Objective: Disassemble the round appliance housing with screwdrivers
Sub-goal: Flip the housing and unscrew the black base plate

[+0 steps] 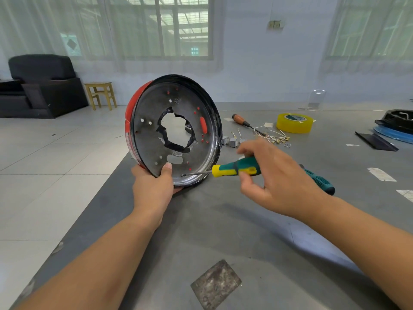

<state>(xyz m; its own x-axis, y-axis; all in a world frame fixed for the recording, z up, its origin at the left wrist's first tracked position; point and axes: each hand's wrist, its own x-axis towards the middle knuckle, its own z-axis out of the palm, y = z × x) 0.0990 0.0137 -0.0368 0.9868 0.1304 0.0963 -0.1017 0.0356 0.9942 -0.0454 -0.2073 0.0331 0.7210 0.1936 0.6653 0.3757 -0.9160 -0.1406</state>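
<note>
The round appliance housing [147,135], red outside with a grey metal inner plate and a jagged central hole, stands on edge at the table's left side. My left hand [154,186] grips its lower rim, thumb pressed on the inner plate. My right hand [274,175] holds a green-and-yellow screwdriver [234,170] by the handle. Its thin shaft points left, with the tip at a screw [183,175] near the housing's bottom rim.
On the grey table [223,231] lie a second green screwdriver [321,181] behind my right hand, a wooden-handled screwdriver [242,121], a yellow tape roll [294,123], loose wires and screws [277,137], small grey parts [232,140] and black and blue parts [393,128] at the right edge.
</note>
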